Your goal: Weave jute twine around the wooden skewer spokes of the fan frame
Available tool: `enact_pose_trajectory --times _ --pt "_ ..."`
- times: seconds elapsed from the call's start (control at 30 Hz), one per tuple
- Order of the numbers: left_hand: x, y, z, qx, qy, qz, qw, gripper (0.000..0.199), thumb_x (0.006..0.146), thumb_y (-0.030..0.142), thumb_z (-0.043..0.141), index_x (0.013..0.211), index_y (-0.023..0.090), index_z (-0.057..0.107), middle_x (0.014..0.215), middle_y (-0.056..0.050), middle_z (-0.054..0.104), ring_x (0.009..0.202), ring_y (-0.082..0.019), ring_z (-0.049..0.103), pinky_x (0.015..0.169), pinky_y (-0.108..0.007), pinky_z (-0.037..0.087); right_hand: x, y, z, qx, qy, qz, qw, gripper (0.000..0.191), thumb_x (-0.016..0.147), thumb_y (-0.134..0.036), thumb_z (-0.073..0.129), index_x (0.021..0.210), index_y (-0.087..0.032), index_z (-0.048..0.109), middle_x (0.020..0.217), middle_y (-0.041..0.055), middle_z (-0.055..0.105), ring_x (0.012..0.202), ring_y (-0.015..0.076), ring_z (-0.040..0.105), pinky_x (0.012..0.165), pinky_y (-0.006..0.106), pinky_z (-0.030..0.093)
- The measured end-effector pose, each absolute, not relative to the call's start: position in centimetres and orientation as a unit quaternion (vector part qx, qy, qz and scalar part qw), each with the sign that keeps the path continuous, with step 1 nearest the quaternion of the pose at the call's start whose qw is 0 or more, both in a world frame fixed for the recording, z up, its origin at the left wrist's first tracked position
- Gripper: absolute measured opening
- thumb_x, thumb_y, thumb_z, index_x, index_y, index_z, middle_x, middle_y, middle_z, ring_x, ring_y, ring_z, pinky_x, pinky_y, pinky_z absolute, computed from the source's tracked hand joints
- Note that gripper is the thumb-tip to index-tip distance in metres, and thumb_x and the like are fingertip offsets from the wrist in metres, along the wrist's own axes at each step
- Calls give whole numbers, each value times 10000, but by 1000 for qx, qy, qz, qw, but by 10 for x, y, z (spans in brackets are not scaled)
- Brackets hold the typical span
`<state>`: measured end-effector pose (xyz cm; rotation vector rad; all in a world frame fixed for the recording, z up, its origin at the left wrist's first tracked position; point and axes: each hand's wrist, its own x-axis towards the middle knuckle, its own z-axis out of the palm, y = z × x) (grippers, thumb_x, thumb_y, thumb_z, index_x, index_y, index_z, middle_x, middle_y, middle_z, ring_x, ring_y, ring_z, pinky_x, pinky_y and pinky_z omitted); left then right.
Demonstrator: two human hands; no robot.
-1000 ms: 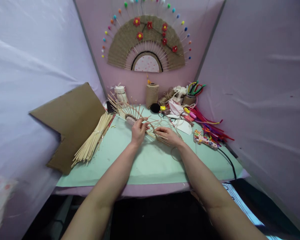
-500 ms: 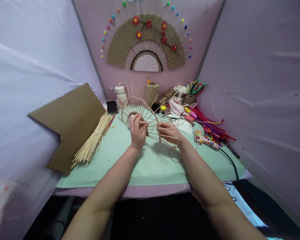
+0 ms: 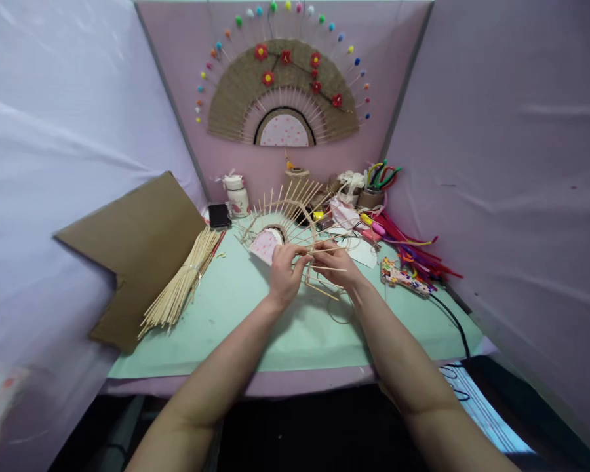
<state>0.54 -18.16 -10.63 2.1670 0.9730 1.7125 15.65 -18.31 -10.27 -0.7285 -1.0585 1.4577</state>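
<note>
Between my hands is a half-round fan frame of thin wooden sticks (image 3: 295, 196), with a band of twine woven across the sticks. Its base is a half-disc in pink dotted cloth (image 3: 264, 245), partly covered by my left fingers. My left hand (image 3: 287, 274) pinches the frame near its lower right sticks, thumb and forefinger together. Close beside it, my right hand (image 3: 338, 263) is closed around the outer sticks and the twine band; its fingertips are partly hidden behind sticks. A loose loop of twine (image 3: 341, 321) hangs below my right hand to the mint-green table (image 3: 216, 341).
At left lie a bundle of sticks (image 3: 181, 278) and folded cardboard (image 3: 137, 242). A phone (image 3: 219, 215) and white bottle (image 3: 236, 196) stand behind. A glue gun (image 3: 406, 276) and pipe cleaners (image 3: 423, 252) are at right. A decorated fan (image 3: 236, 92) hangs on the back panel.
My left hand has shifted right and slightly down, closer to my right hand. The fan frame has turned, so its dotted base shows more. My right hand stays nearly in place.
</note>
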Motion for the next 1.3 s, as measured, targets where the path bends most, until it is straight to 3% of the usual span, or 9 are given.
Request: enact_pose_trajectory --times 0.17,0.27,0.43,0.6,0.73,1.03,1.3 --pt "-1 -183 -113 709 332 612 113 196 891 352 607 1034 218 616 861 -31 627 858 -182 520 773 -309 443 150 -186 -109 -325 -476 598 557 349 644 -426 823 785 -207 592 631 -65 486 504 56 374 477 209 290" --pt "-5 -183 -112 711 319 620 88 214 907 336 590 1090 227 616 883 -29 634 874 -174 527 822 -320 430 151 -195 -108 -346 -522 551 552 298 695 -433 785 836 -201 663 677 -35 548 527 66 397 498 227 333" --pt "-8 -182 -111 724 283 627 45 250 931 273 560 1179 250 584 922 -18 646 863 -149 546 869 -326 392 158 -224 -100 -373 -645 408 528 262 805 -394 693 1020 -246 724 941 44 639 820 160 573 704 291 473" --pt "-8 -181 -113 731 290 617 28 301 949 322 515 1241 256 549 876 -20 616 846 -165 530 839 -333 391 163 -240 -96 -379 -702 333 503 235 888 -360 604 1066 -256 715 969 64 625 900 188 584 751 314 477" --pt "-9 -183 -111 759 299 579 0 300 977 317 440 1217 283 616 829 -24 570 828 -172 487 859 -351 364 163 -242 -93 -381 -718 306 495 225 901 -353 584 1059 -253 709 951 61 625 874 184 585 751 310 474" --pt "-10 -182 -109 764 300 571 -14 250 969 281 454 1029 273 696 781 -29 517 812 -180 445 792 -339 375 170 -244 -85 -399 -738 283 465 234 912 -348 561 1081 -250 690 999 70 641 893 189 606 741 304 497" --pt "-9 -181 -108 752 301 586 -19 238 968 284 450 1010 269 684 793 -34 521 821 -187 438 802 -354 371 184 -287 -47 -468 -729 143 478 291 918 -287 552 1204 -245 579 913 51 659 763 161 622 698 296 519"
